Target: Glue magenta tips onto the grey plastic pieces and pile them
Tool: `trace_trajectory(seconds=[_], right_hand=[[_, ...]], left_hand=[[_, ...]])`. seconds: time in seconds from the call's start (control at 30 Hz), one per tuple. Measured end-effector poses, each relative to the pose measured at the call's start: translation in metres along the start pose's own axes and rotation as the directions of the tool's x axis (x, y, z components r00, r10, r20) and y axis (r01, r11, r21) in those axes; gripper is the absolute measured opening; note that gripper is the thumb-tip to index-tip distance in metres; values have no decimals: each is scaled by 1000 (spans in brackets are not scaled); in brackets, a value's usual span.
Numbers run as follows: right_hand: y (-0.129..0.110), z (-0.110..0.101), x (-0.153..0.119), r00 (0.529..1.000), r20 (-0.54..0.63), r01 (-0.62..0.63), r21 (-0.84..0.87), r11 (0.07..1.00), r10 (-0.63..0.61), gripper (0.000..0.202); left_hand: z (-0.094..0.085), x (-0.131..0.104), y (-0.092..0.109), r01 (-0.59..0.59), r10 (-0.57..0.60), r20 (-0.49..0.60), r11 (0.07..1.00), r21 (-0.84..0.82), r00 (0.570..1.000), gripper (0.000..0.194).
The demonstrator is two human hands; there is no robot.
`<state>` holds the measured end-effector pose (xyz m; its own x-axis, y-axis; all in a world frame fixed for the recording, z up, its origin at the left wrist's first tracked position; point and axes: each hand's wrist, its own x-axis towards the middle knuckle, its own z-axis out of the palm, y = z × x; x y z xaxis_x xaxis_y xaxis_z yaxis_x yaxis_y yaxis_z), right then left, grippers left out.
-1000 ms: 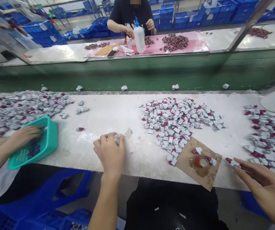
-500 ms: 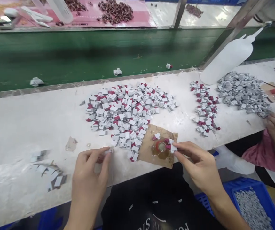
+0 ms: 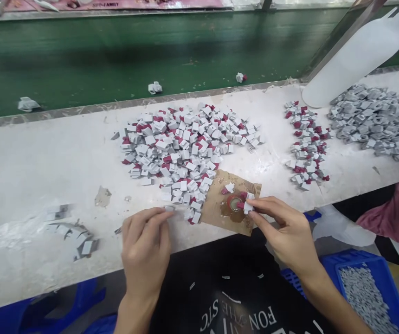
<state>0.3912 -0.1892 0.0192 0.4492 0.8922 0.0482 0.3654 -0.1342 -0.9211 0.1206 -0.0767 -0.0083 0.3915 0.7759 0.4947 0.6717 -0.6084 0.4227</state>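
My right hand [image 3: 285, 227] pinches a small light-grey and maroon plastic piece [image 3: 249, 203]. The maroon end of that piece is at the small round red-rimmed dish [image 3: 234, 203], which holds a clear liquid. Whether it touches the liquid, I cannot tell. The dish sits on a wet-stained square of brown cardboard [image 3: 215, 208], where another grey and maroon piece [image 3: 229, 187] lies. My left hand [image 3: 147, 246] is closed at the near edge of a big pile of such pieces [image 3: 182, 144], fingertips on a small grey piece [image 3: 169, 208].
Several grey pieces [image 3: 88, 248] lie at the left. On the right are a narrow group of grey-maroon pieces [image 3: 307, 148], a grey heap [image 3: 373, 123] and a tilted white bottle [image 3: 356, 60]. A green belt [image 3: 116, 55] runs behind; another person's sleeve [image 3: 394, 208] shows at right.
The view has tilted downward. My left hand has turned and come closer to the pile's near edge. My right hand has brought its piece slightly left, further over the dish.
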Motion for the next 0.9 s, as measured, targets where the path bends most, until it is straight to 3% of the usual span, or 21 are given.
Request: trace_trajectory(seconds=[0.07,0.23,0.4,0.5,0.63,0.7,0.77,0.9], right_hand=[[0,-2,-1,1000,-6,-11,5,1000,11,20],[3,-6,-3,997,-27,-70,52,996,71,21],[1,-4,0,989,-43,-130,180,975,140,20],[1,-1,5,978,-33,-187,291,938,205,19],[-1,1,12,949,-21,-269,470,841,315,20],[-5,2,16,938,16,-299,544,784,347,22],[-12,3,21,934,67,-320,592,740,350,24],[-26,7,28,947,150,-313,628,712,284,20]], left_hand=[[1,-3,3,21,-21,-5,999,-39,1000,28],[3,-7,6,232,-232,3,973,-19,973,25],[8,-11,10,267,-264,79,963,-38,961,21],[13,-16,13,342,-341,31,939,-39,940,28],[18,-17,12,360,-361,-31,933,-22,932,14],[17,-13,13,380,-384,-22,920,-94,923,12],[12,-3,20,424,-439,4,865,-269,898,13],[1,27,47,506,-471,231,624,-595,852,12]])
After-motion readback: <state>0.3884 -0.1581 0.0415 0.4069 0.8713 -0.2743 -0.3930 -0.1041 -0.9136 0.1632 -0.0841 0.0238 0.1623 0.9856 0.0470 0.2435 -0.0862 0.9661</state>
